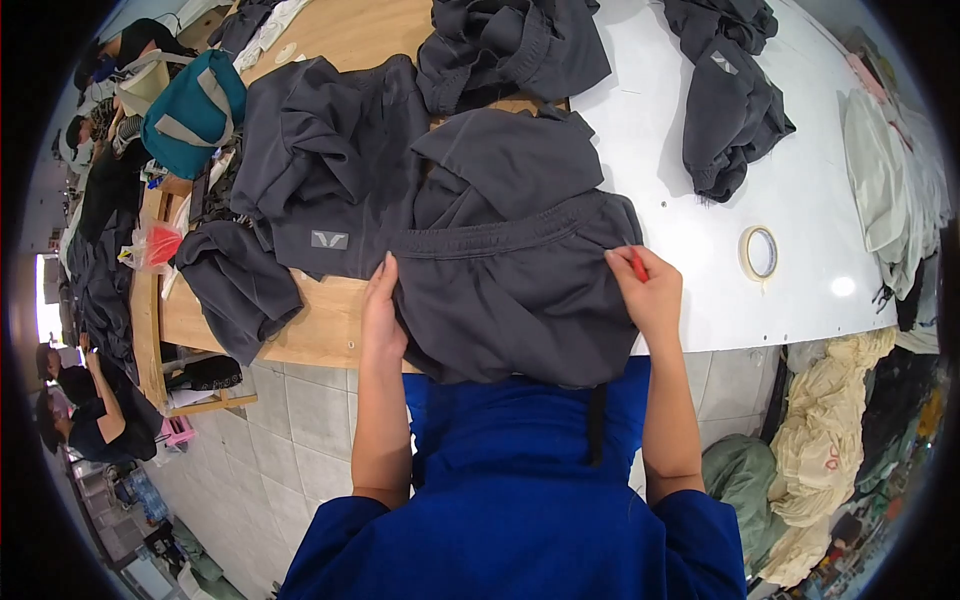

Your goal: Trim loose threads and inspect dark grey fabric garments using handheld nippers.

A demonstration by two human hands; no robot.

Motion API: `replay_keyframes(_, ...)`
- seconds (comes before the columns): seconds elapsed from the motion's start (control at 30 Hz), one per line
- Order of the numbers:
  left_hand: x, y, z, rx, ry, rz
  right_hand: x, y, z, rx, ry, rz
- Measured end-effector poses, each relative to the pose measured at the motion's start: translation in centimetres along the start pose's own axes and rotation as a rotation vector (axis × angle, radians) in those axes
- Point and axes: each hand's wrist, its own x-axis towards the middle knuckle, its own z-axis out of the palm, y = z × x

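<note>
Dark grey elastic-waist trousers (510, 300) lie in front of me, waistband across the top, the lower part hanging over the table's near edge. My left hand (381, 312) grips their left side, thumb up by the waistband, its other fingers partly hidden. At the waistband's right end my right hand (648, 290) is closed, fingertips pinching the cloth. A small red object (638, 266) sticks out from those same fingers; its kind is hidden by the grip. Another dark grey garment (325, 170), with a light rectangular patch, lies left of the trousers.
More dark grey garments (515, 50) are heaped at the back, with another (735, 120) at the back right. A tape roll (760, 253) rests on the white tabletop (700, 300). A teal bag (195, 115) stands left; cream cloth (830, 440) is piled at right. People work far left.
</note>
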Motion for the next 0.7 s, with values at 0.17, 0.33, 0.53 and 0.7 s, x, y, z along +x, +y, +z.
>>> replay_keyframes(0.17, 0.3, 0.6, -1.1, 0.049, 0.035, -0.016, -0.3, 2.5, -4.0, 0.552, 0.078, 0.375)
replay_keyframes(0.33, 0.3, 0.4, -1.2, 0.058, 0.076, -0.046, -1.4, 5.7, -8.0, 0.681, 0.297, 0.376)
replay_keyframes(0.53, 0.8, 0.3, -1.5, 0.088, 0.027, -0.055, -3.0, 5.7, -8.1, 0.396, 0.234, 0.320)
replay_keyframes(0.7, 0.4, 0.3, -1.2, 0.065, 0.054, -0.060, -3.5, 1.8, -6.2, 0.385, -0.097, 0.454)
